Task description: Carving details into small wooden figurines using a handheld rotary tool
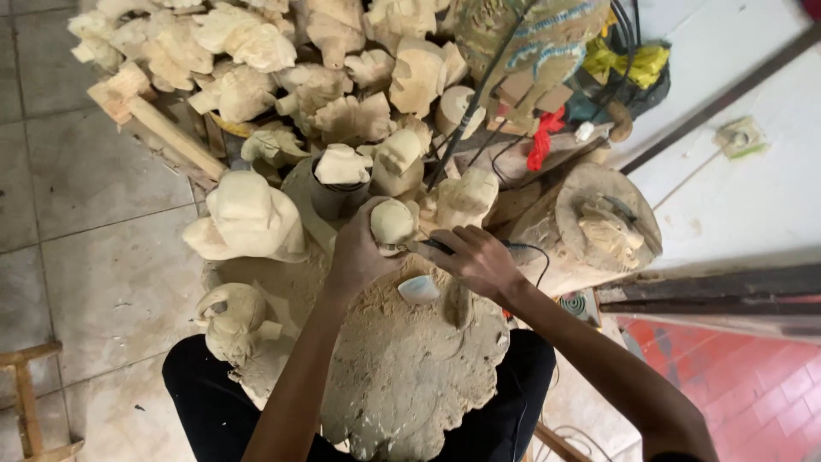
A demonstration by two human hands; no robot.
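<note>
My left hand [357, 252] grips a small pale wooden carving [392, 221] and holds it upright over my lap. Just to its right, my right hand [475, 259] holds a thin dark-handled tool [425, 246] whose tip touches the carving's lower side. A small pale grey piece [419, 289] lies just below the two hands. Both hands work above a dust-covered cloth [410, 368] spread across my knees.
A heap of rough pale wooden carvings [256, 60] rises ahead. A larger carved figure [248, 218] stands to the left and another [233, 318] lies by my left knee. A log stump [581, 231] stands at right, cables [479, 94] run above, and a wooden frame [26, 402] is at bottom left.
</note>
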